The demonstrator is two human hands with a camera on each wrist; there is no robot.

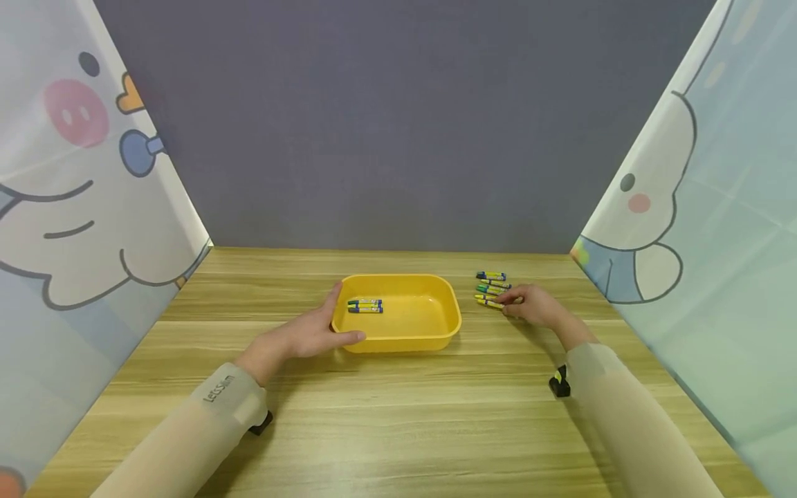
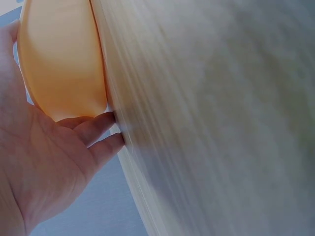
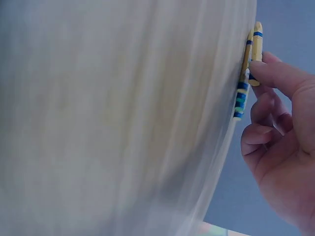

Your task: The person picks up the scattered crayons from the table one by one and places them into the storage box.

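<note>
A yellow plastic tray point(image 1: 398, 344) stands on the table. My left hand point(image 1: 314, 333) holds its left end, with the thumb along the near rim and the fingers round the end wall. In the left wrist view the fingertips point(image 2: 104, 118) come down to the tabletop beside the tray. Three crayons, green, yellow and dark blue point(image 1: 365, 310), lie side by side in the tray's left half. To the right of the tray, my right hand point(image 1: 532, 306) pinches a yellow crayon point(image 3: 257, 46) between thumb and fingers, close over another yellow crayon point(image 3: 245, 61).
Several more crayons lie in a loose row beyond the right hand, among them a dark blue one point(image 1: 492, 276) and a green one point(image 1: 488, 289). A dark grey panel point(image 1: 398, 124) rises behind the wood-grain table point(image 1: 398, 415). Cartoon-printed sheets point(image 1: 703, 277) flank both sides.
</note>
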